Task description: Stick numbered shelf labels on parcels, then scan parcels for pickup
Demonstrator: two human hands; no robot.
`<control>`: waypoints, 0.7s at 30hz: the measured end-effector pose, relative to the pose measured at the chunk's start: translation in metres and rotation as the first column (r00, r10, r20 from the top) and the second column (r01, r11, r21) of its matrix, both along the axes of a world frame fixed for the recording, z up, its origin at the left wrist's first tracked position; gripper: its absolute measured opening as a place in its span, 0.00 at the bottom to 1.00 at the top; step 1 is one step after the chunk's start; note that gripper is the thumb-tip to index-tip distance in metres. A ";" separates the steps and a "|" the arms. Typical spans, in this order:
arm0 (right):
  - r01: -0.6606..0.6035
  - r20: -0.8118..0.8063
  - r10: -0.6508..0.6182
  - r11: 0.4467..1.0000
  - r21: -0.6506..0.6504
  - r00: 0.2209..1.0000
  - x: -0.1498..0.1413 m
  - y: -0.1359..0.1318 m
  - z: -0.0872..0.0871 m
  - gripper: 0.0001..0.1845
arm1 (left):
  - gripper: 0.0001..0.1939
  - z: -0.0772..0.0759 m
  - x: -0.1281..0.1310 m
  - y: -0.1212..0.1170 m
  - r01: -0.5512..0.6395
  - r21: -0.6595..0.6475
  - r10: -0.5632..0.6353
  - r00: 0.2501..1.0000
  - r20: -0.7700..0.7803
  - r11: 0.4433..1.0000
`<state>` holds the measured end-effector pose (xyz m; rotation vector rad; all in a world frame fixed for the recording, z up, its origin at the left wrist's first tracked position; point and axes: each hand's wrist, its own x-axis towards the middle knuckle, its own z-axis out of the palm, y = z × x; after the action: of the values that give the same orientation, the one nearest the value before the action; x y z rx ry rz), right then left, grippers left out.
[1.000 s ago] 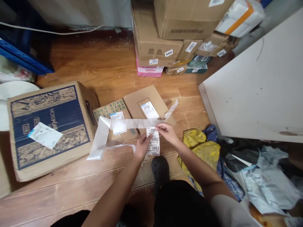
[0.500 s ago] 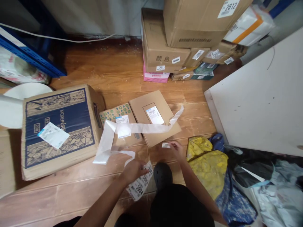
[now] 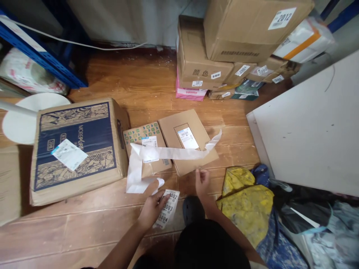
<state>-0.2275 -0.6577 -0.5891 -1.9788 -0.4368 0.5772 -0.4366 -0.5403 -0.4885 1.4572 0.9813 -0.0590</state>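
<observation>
My left hand [image 3: 153, 209] grips a strip of number labels [image 3: 169, 209], printed 3002, 3003 and 3004. A long white backing strip [image 3: 174, 152] trails from near this hand across two cartons on the floor. One is a plain brown carton [image 3: 193, 119] with a white shipping label [image 3: 186, 138]; beside it lies a smaller carton with green patterning [image 3: 143, 130]. My right hand [image 3: 203, 181] is closed in a pinch at the near edge of the plain carton. Whatever its fingertips hold is too small or too edge-on to make out.
A large blue-printed carton [image 3: 80, 138] stands at left, near a white round base [image 3: 19, 123]. Stacked parcels [image 3: 207, 71] with number labels fill the back right. A white panel [image 3: 311, 123] and a yellow-and-blue sack [image 3: 246, 207] are on my right. A blue rack [image 3: 47, 56] stands back left.
My right hand has turned upward beside the plain carton's near edge; the small white label it held no longer plainly shows. The number strip has tilted more upright. The view has shifted slightly.
</observation>
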 end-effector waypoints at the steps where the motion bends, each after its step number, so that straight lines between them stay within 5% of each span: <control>1: -0.152 -0.049 0.154 0.988 0.042 0.987 -0.011 0.004 0.014 0.26 | 0.16 -0.002 0.001 -0.001 -0.030 -0.009 0.030 1.000 -0.001 1.000; 2: -0.339 -0.089 0.349 0.934 0.109 0.933 -0.021 0.010 0.028 0.29 | 0.17 -0.003 0.000 -0.001 -0.044 -0.005 0.044 0.999 0.007 0.999; 3: -0.543 -0.094 0.565 0.819 0.186 0.819 -0.030 0.017 0.041 0.34 | 0.17 -0.002 -0.002 0.001 -0.035 0.006 0.035 0.999 0.025 0.999; 4: -0.646 -0.036 0.667 0.733 0.212 0.744 -0.036 0.027 0.053 0.36 | 0.17 0.000 -0.007 0.006 -0.001 0.023 0.000 0.999 0.047 1.000; 5: -0.690 0.061 0.692 0.703 0.174 0.720 -0.039 0.039 0.062 0.36 | 0.17 0.003 -0.017 0.014 0.056 0.039 -0.059 0.996 0.062 0.998; 9: -0.452 0.450 0.532 0.847 -0.281 0.717 -0.013 0.091 0.066 0.41 | 0.19 0.019 -0.102 0.060 0.336 -0.038 -0.338 0.937 -0.083 0.941; 11: -0.371 0.417 0.533 0.833 -0.411 0.736 0.013 0.112 0.058 0.39 | 0.21 0.028 -0.162 0.080 0.319 -0.118 -0.338 0.912 -0.232 0.940; 14: -0.362 0.295 0.501 0.833 -0.418 0.813 0.025 0.127 0.051 0.21 | 0.23 0.046 -0.236 0.093 0.241 -0.180 -0.292 0.888 -0.354 0.954; 17: -0.480 0.229 0.568 0.807 -0.345 0.791 -0.031 0.123 0.056 0.20 | 0.22 0.068 -0.256 0.085 0.275 -0.059 -0.279 0.899 -0.339 0.960; 21: -0.831 0.059 0.846 0.533 -0.162 0.530 -0.168 0.104 0.070 0.12 | 0.14 0.094 -0.223 0.057 0.433 0.311 -0.407 0.901 -0.148 0.846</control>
<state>-0.3959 -0.5533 -0.5191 -1.8144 -1.5391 1.0899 -0.6600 -0.4834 -0.3945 1.9870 0.7354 -0.2811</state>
